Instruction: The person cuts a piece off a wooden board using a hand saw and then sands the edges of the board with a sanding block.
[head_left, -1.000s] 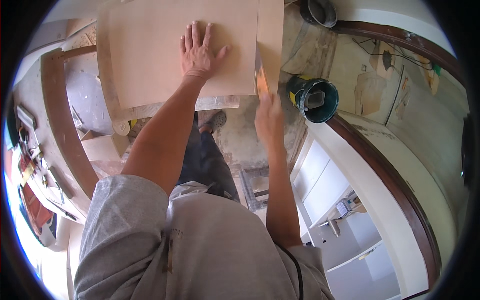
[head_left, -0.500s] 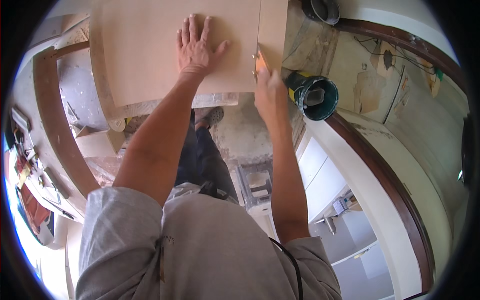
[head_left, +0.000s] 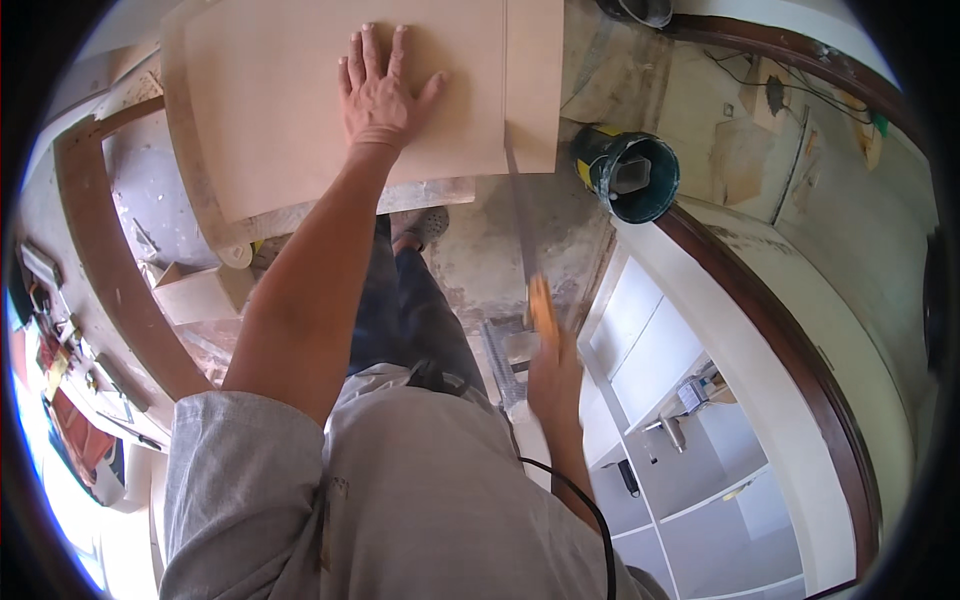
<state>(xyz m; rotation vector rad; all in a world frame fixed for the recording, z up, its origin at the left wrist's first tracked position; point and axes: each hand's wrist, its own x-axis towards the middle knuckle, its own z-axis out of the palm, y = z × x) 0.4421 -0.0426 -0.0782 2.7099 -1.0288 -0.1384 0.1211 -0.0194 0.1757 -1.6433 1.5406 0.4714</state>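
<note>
A flat tan board (head_left: 270,130) lies across a support in front of me. My left hand (head_left: 380,108) is pressed on it, palm down with fingers spread. Closed round the orange handle of a handsaw (head_left: 522,215), my right hand (head_left: 553,375) is low and near my body, somewhat blurred. The blade slants away from me, and its far end meets the board's near edge at a straight cut line (head_left: 504,70). That line runs away from me, with a narrower strip (head_left: 532,90) of board to its right.
Right of the board stands a dark green bucket (head_left: 645,205) with a pale container inside. A white cabinet (head_left: 700,450) with shelves fills the lower right. Tools (head_left: 70,330) lie on a surface at far left. A grey plastic step stool (head_left: 505,350) is by my legs.
My right hand has drawn the handsaw back toward my body, baring most of its blade. The left hand stays flat on the board. The whole view has shifted slightly.
</note>
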